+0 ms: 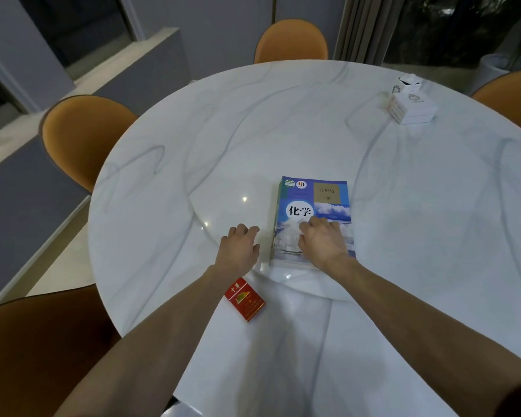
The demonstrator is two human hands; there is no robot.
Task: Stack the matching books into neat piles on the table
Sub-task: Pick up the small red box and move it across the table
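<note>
A pile of books (pixel 310 203) with a blue cover showing clouds and Chinese characters lies on the round white marble table (pixel 283 130), near its middle. Edges of other books show under the top one along its left side. My right hand (pixel 321 240) rests flat on the lower half of the top cover, fingers slightly curled, gripping nothing. Just left of the pile, my left hand (pixel 241 246) hovers over the bare tabletop, fingers loosely spread and empty, a small gap from the books' spine.
A red cigarette pack (pixel 245 299) lies near the front edge between my forearms. A white tissue box (pixel 411 105) sits at the far right. Orange chairs (pixel 82 136) ring the table.
</note>
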